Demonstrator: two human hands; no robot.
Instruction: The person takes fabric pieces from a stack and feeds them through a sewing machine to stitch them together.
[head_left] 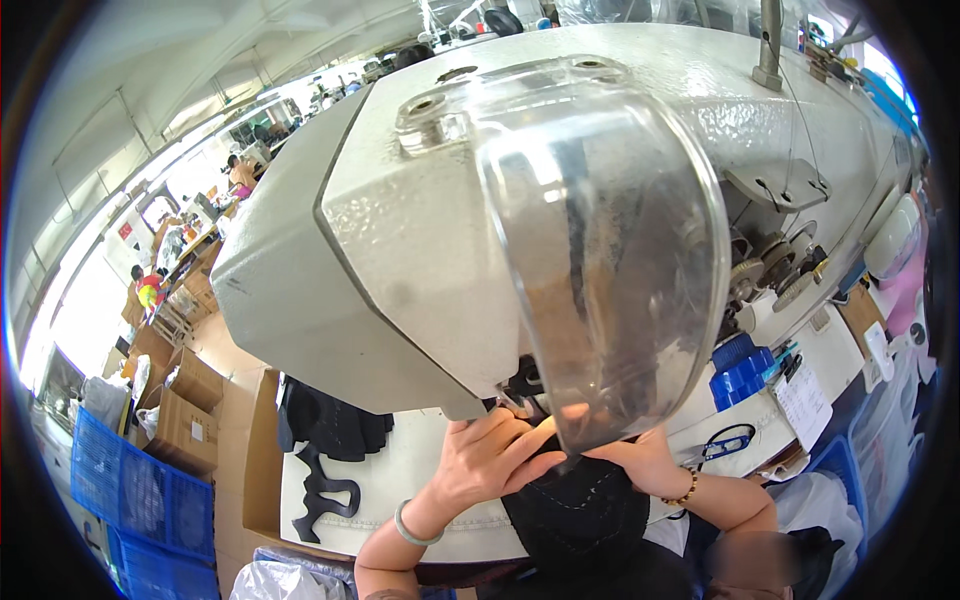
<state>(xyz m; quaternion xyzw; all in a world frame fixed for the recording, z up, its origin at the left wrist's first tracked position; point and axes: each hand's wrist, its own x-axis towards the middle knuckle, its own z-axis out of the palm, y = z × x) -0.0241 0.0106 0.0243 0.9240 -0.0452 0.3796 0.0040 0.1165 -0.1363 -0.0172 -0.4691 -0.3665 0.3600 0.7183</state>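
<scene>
The black stitched fabric piece lies between the two hands, at the front edge of the white worktop. Its far end is beneath the head of the sewing machine; its near end merges with dark material below, so its limit cannot be told. A curved line of light stitches shows on its upper face.

The left hand is at the far left side of the piece, fingers bent and thumb pointing right across it. The index fingertip is seen through the clear guard. The right hand is at the far right side, its thumb directed inward over the piece and its other fingers hidden. Whether either hand is clamped on the fabric or merely pressing cannot be told. The thumbs are apart.

A stack of black fabric pieces lies near the worktop's left edge. A black curved cutout lies near its front left corner. Blue-handled thread snips lie to the right of the right hand.
</scene>
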